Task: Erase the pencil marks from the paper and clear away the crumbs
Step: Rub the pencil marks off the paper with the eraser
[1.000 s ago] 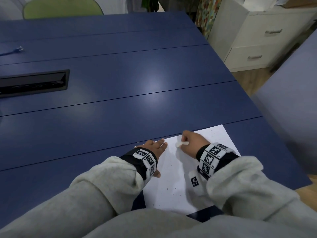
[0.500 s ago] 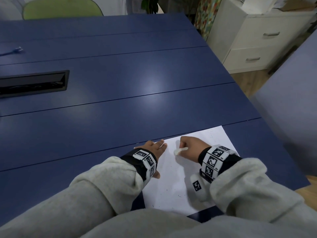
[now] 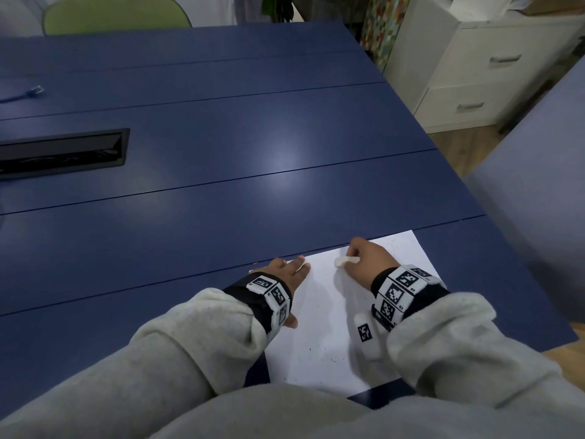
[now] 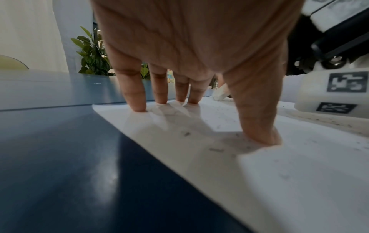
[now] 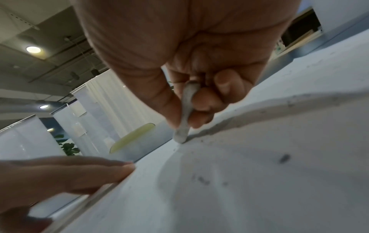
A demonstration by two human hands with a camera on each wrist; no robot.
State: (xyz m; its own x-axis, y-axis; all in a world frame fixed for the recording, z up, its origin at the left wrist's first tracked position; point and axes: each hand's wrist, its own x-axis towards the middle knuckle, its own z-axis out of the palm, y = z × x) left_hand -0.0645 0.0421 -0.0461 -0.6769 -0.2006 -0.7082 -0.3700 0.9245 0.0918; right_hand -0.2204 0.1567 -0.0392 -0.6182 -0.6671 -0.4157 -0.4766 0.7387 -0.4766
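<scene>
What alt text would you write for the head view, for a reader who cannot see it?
A right hand pinches a white eraser on a sheet of paper while the left hand presses flat on the sheet's left edge. Dark crumbs speckle the paper, which lies on a blue table.

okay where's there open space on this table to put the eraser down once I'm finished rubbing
Open: the blue table beyond the paper's far edge, out to the black cable tray; also the strip between the paper's right edge and the table edge. Crowded: the paper itself, with the left hand pressing it, the right hand gripping the eraser, and scattered crumbs.
</scene>
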